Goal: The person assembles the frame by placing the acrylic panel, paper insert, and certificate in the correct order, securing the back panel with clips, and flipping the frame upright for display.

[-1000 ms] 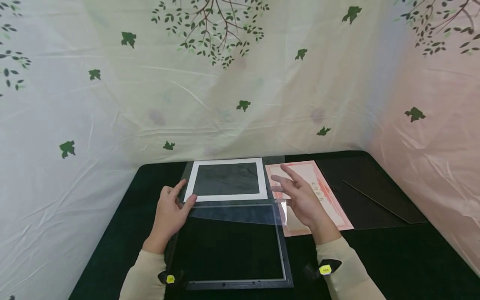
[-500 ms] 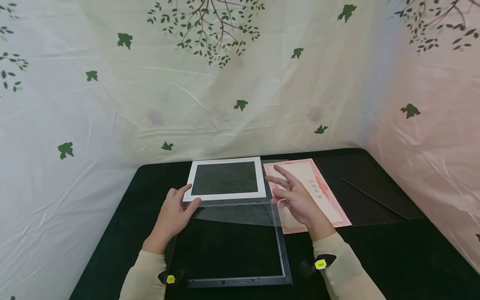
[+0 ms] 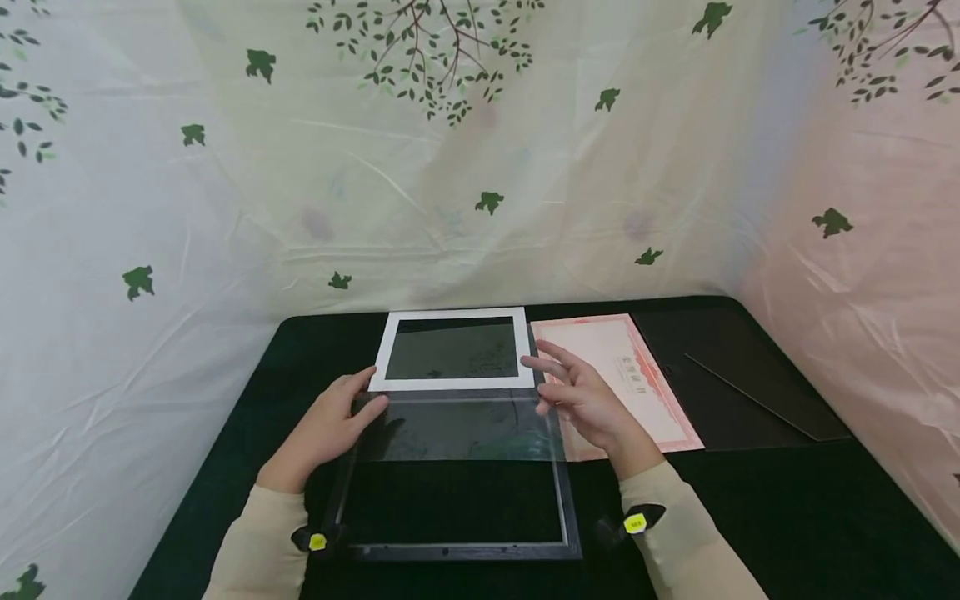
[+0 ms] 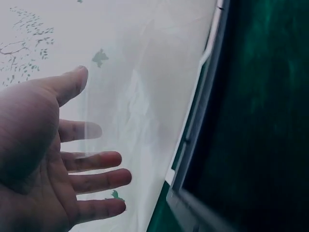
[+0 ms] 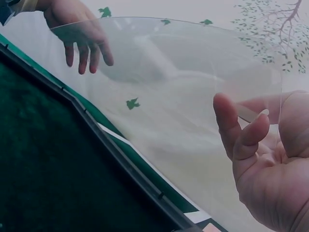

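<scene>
Spanning the gap between your hands, the clear sheet [image 3: 465, 433] is hanging over the upper part of the dark frame [image 3: 465, 552] at the centre of the head view. It is looking thin, glossy and transparent, its lower edge crossing the frame's opening; in the right wrist view its upper edge is curving.

Your left hand [image 3: 322, 429] is spreading its thumb away from nearly straight fingers, with the sheet's left edge crossing them. Your right hand [image 3: 592, 408] is meeting the opposite edge with its fingers spread and some bending; you cannot tell whether it is pinching the sheet.

Just above the frame, a white mat [image 3: 453, 385] is lying with a dark rectangular opening. To the right, a paper with a pink border [image 3: 652, 417] is lying partly behind your right hand, which is covering some of it. Farther right, a dark panel [image 3: 720, 417] is resting on the dark green table [image 3: 810, 517], a thin slanting line running across it. A pale curtain [image 3: 420, 208] with leafy branches and green birds is filling the upper half of the frame.
</scene>
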The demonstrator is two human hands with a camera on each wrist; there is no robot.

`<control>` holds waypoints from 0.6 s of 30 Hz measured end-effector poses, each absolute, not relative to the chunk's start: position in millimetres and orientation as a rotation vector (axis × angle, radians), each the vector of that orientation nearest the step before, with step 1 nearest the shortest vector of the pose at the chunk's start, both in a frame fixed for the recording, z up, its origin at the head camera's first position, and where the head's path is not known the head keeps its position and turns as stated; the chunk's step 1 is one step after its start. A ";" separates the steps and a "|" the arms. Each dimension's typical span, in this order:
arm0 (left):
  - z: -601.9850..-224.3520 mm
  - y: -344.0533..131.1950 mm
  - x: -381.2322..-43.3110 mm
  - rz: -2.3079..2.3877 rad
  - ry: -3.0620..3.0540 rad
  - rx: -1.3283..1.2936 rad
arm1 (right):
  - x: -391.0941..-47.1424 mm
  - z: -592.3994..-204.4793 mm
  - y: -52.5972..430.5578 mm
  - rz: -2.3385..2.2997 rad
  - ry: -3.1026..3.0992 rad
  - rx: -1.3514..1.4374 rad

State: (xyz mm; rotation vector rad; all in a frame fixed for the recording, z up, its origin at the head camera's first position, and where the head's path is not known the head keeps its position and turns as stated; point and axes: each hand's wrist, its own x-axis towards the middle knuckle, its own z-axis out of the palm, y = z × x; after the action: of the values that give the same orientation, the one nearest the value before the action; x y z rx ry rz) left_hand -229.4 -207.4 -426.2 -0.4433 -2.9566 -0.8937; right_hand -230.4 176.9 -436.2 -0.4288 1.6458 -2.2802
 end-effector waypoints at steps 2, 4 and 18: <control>-425.4 -212.9 -228.7 -0.828 -2.988 -0.449 | -230.2 -437.5 173.8 -2.260 1.642 -0.436; -426.5 -218.0 -228.4 -0.757 -3.012 -0.472 | -229.2 -438.9 170.4 -2.236 1.645 -0.442; -455.0 -240.2 -211.8 -0.516 -3.097 -0.616 | -207.9 -456.7 153.1 -2.037 1.776 -0.390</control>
State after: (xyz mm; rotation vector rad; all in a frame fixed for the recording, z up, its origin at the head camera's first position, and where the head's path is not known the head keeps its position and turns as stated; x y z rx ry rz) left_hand -211.8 -240.2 -455.0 -0.6156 -3.0973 -0.5160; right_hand -207.9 153.1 -456.7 -0.3903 1.7763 -2.0367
